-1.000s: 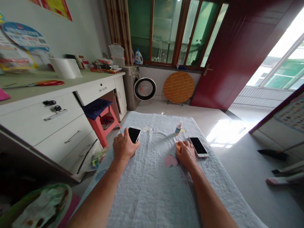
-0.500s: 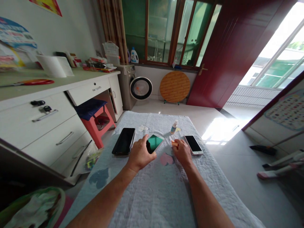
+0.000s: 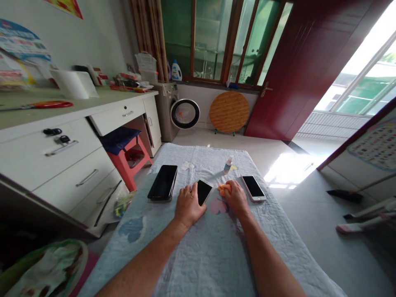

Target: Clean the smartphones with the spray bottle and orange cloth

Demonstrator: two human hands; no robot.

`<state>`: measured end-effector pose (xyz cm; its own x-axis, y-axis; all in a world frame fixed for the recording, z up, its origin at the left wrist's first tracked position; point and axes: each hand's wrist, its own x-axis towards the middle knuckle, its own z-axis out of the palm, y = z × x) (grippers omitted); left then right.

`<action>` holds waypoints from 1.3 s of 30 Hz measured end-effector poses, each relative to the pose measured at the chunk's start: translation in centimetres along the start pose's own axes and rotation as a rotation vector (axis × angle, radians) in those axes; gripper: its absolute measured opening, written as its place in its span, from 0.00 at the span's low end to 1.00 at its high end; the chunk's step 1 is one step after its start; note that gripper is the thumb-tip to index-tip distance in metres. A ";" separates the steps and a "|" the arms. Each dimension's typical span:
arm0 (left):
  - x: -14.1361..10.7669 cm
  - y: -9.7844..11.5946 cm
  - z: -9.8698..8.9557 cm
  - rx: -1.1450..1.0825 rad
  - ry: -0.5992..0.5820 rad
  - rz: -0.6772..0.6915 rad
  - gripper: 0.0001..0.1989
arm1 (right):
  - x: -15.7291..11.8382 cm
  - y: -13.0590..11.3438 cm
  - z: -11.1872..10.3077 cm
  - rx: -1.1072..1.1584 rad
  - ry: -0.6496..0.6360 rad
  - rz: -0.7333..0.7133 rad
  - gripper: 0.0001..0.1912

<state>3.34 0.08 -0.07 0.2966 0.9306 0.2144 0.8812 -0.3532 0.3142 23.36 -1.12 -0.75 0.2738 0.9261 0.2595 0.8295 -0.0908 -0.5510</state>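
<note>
A white-edged phone with a dark screen point(image 3: 204, 192) is gripped by my left hand point(image 3: 189, 206), its thumb along the lower edge and its fingers over the left side. My right hand point(image 3: 236, 199) is closed on an orange cloth point(image 3: 224, 189), just right of that phone. Further right lies a white phone point(image 3: 253, 187), screen up. Left of my left hand, a larger black device point(image 3: 163, 182) rests on the cloth-covered table point(image 3: 213, 255). A small spray bottle point(image 3: 227, 165) stands upright beyond my right hand.
A white desk point(image 3: 74, 115) runs along the left, with a red stool point(image 3: 127, 159) by it. Behind the table are a washing machine point(image 3: 167, 111) with its door open and a round wooden board point(image 3: 229, 111). A basket point(image 3: 81, 264) stands at the lower left.
The held phone has gone from tilted up with a green reflection to lower and dark-screened, and my left hand has shifted slightly right. More of the orange cloth shows at my right fingers.
</note>
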 end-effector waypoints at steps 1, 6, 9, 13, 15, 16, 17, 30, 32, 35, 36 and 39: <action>-0.1 0.0 0.0 0.002 -0.007 0.003 0.35 | 0.0 0.0 0.0 -0.030 -0.002 0.009 0.14; -0.3 -0.7 -0.9 -0.032 -0.107 0.012 0.38 | -0.1 -0.2 -0.2 -0.181 -0.124 0.006 0.13; -0.3 -1.8 -1.7 -0.106 -0.230 0.085 0.45 | -0.4 -0.6 -0.6 -0.207 -0.147 -0.036 0.13; 0.0 -2.9 -2.6 -0.174 -0.376 0.174 0.52 | -0.7 -0.9 -1.2 -0.225 -0.172 -0.104 0.09; 0.0 -2.9 -2.7 -0.189 -0.390 0.191 0.51 | -0.7 -0.7 -1.3 -0.211 -0.192 -0.124 0.08; 0.0 -2.8 -2.7 -0.204 -0.386 0.201 0.50 | -0.6 -0.6 -1.2 -0.193 -0.199 -0.130 0.09; 0.0 -2.7 -2.6 -0.223 -0.376 0.210 0.49 | -0.5 -0.5 -1.2 -0.168 -0.202 -0.130 0.09; -1.2 -0.3 0.1 -0.335 -0.155 0.183 0.39 | -0.7 -2.7 1.4 0.047 -0.089 -0.202 0.10; -1.3 -0.3 0.3 -0.312 -0.131 0.187 0.38 | -0.7 -2.9 1.4 -0.032 -0.065 -0.227 0.09; -1.4 -0.3 0.4 -0.269 -0.099 0.202 0.39 | -0.5 -3.1 1.1 -0.117 -0.070 -0.234 0.09; -1.4 -0.3 0.4 -0.257 -0.094 0.204 0.39 | -0.6 -3.1 1.0 -0.121 -0.092 -0.238 0.09; -1.3 -0.4 0.4 -0.239 -0.095 0.197 0.40 | -0.7 -3.2 0.6 -0.074 -0.156 -0.258 0.11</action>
<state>2.73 -0.95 -0.83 0.4962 0.8427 0.2087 0.6950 -0.5296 0.4863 20.26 -1.29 0.36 -0.0235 0.9666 0.2554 0.8967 0.1333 -0.4222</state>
